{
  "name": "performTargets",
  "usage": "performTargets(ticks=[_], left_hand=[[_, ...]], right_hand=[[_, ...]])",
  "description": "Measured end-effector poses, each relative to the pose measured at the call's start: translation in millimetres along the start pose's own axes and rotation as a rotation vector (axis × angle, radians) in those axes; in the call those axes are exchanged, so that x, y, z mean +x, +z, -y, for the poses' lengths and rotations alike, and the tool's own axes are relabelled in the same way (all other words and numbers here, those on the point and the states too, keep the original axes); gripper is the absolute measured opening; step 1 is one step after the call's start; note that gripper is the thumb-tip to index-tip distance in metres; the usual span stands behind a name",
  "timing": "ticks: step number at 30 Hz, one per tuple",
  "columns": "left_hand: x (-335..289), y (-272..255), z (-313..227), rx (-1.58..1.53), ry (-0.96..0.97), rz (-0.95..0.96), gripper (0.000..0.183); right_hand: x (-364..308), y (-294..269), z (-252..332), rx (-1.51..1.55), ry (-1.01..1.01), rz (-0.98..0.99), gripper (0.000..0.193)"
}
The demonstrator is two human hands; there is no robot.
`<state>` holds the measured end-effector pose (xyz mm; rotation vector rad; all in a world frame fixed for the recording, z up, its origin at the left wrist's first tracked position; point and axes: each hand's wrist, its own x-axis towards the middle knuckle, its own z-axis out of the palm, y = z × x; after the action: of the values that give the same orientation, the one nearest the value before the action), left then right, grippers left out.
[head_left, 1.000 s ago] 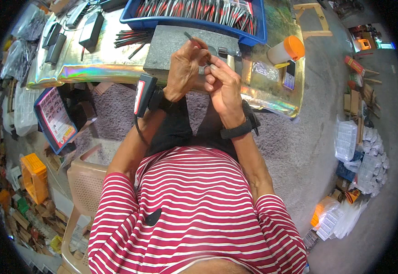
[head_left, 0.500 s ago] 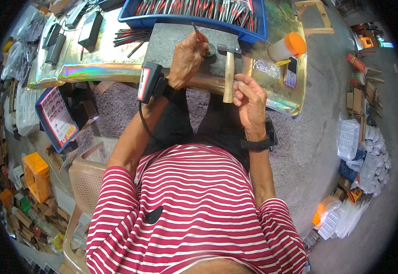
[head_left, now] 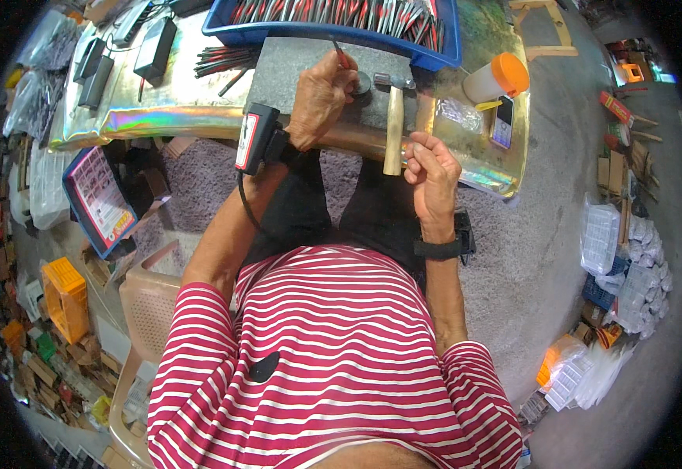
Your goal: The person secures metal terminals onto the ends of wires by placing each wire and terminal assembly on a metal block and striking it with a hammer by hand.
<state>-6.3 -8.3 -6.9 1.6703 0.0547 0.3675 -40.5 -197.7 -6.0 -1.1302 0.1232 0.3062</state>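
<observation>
My left hand (head_left: 319,100) is closed round a slim red-and-black stick (head_left: 342,56), holding it over the grey stone slab (head_left: 286,70). Close by its fingers a small round dark metal piece (head_left: 363,84) sits on the slab. A hammer (head_left: 394,129) with a pale wooden handle lies with its metal head on the slab and its handle sticking out over the near edge. Just right of the handle's end is my right hand (head_left: 433,173), thumb and fingers pinched together. Whatever they hold, if anything, is too small to make out.
Behind the slab stands a blue tray (head_left: 278,33) full of similar sticks, with a loose bundle (head_left: 224,61) to its left. On the right are an orange-lidded jar (head_left: 497,78) and a phone (head_left: 502,123). Black boxes (head_left: 153,51) stand far left.
The hammer's head has turned slightly on the slab. My right hand has shifted a touch to the right, still pinched; the left keeps its hold on the stick.
</observation>
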Motion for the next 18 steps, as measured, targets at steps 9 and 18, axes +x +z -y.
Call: performTargets(ticks=[9, 18], left_hand=[[5, -6, -1, 0.323, 0.231, 0.118, 0.009], [9, -9, -6, 0.408, 0.470, 0.220, 0.024]], right_hand=[[12, -5, -13, -0.713, -0.128, 0.078, 0.026], [20, 12, 0, 0.108, 0.381, 0.161, 0.020]])
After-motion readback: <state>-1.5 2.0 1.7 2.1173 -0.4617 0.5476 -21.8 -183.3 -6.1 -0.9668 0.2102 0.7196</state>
